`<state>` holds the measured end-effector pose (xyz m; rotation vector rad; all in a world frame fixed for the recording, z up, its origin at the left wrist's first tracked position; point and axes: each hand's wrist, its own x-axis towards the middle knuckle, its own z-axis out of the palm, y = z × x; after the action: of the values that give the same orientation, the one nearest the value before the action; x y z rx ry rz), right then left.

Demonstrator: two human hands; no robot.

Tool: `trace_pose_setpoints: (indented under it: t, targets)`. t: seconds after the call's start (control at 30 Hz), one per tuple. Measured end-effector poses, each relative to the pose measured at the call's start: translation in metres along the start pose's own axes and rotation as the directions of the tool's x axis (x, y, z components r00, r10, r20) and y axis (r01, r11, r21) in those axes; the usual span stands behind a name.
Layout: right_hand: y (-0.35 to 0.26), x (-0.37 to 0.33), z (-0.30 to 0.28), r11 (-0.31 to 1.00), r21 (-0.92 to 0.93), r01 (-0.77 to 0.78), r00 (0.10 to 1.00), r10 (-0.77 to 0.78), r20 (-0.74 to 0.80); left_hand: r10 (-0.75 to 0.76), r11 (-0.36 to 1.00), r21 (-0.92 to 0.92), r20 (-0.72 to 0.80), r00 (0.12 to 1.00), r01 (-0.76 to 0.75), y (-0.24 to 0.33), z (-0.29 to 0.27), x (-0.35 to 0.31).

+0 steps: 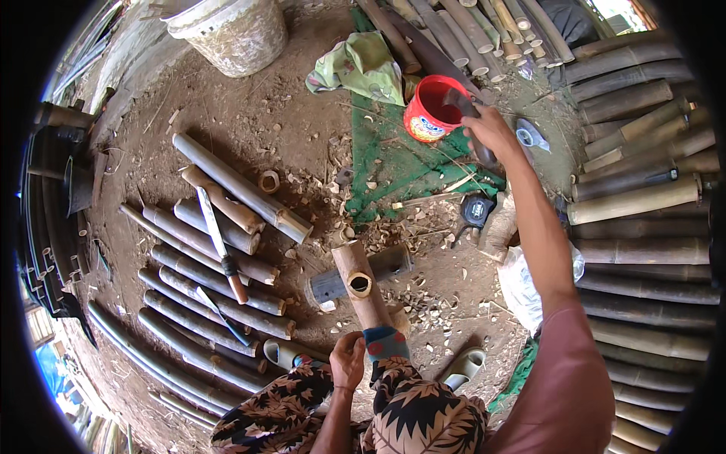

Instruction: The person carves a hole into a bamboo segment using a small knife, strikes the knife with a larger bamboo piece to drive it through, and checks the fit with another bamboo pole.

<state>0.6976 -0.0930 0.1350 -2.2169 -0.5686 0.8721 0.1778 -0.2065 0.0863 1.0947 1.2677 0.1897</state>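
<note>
My right hand (490,130) reaches out to the far right and is closed round a dark, stout tool (484,153). The tool's far end slants over the mouth of a red bucket (423,121); its exact kind is unclear. Close to my body, my left hand (348,362) is curled beside my socked foot (386,344); what its fingers hold, if anything, is hidden. Under that foot lies a brown bamboo piece (352,261) with a hole cut in its side. It rests across a darker bamboo piece (330,287).
Several bamboo lengths (219,261) lie on the left, with a long-bladed knife (212,227) and a smaller knife (227,318) on them. Bamboo stacks (643,250) line the right. A tape measure (476,209), green cloth (359,68) and whitish bucket (234,41) sit farther off.
</note>
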Motion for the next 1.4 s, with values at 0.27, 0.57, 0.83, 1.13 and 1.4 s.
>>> trace_pose_setpoints:
  t: [0.27, 0.57, 0.83, 1.13, 1.4]
  targets:
    - [-0.009, 0.004, 0.011, 0.999, -0.034, -0.03, 1.0, 0.03, -0.008, 0.002, 1.0, 0.02, 0.129, 0.992, -0.005, 0.037, -0.009, 0.007]
    - [0.003, -0.202, 0.066, 0.9, -0.304, 0.313, 0.824, -0.098, 0.559, 0.13, 0.858, -0.443, 0.675, 0.726, 0.259, 0.058, 0.051, 0.033]
    - [0.006, -0.203, 0.142, 0.12, -0.328, 0.937, 0.335, -0.042, 0.941, -0.143, 0.013, -0.748, 0.656, 0.741, 0.664, 0.033, 0.101, 0.062]
    - [0.027, -0.195, 0.162, 0.591, -0.429, 0.683, 0.281, 0.329, 0.901, -0.405, 0.407, -0.691, 0.45, 0.796, 0.598, 0.028, 0.079, 0.059]
    - [0.076, -0.312, 0.249, 0.974, -0.025, -0.225, 0.843, 0.207, 0.497, -0.221, 0.73, 0.662, 0.462, 0.859, -0.168, 0.031, -0.008, 0.118]
